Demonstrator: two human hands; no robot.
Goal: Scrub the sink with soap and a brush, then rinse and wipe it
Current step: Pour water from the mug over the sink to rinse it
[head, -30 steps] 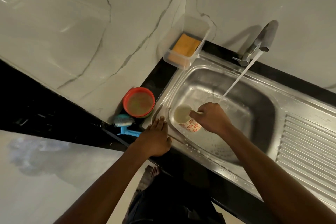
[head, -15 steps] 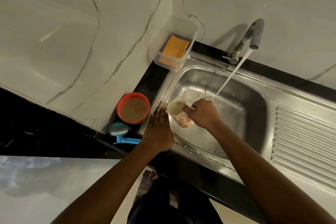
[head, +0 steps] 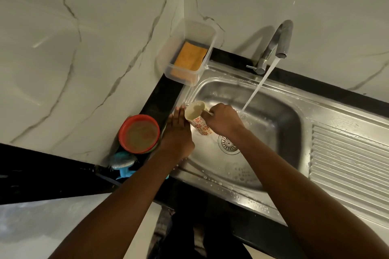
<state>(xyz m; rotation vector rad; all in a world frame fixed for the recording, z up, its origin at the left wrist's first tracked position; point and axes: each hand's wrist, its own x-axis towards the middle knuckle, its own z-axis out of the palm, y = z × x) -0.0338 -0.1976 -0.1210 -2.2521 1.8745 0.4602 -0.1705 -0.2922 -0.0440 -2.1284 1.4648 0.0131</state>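
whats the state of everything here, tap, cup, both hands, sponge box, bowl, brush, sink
tap: running
cup: tilted over the sink's left rim, held
right hand: grips the cup
left hand: flat, fingers straight, on the sink's left rim
sponge box: open, orange sponge inside
red bowl: upright, cloudy liquid inside
brush: lying unused on the counter
sink: wet, suds left

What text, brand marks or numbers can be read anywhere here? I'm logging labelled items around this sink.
None can be read.
The cup held by the right hand carries only a red flower pattern, no letters.
The clear container, the sponge in it, the red bowl, the brush and the tap show no visible label.
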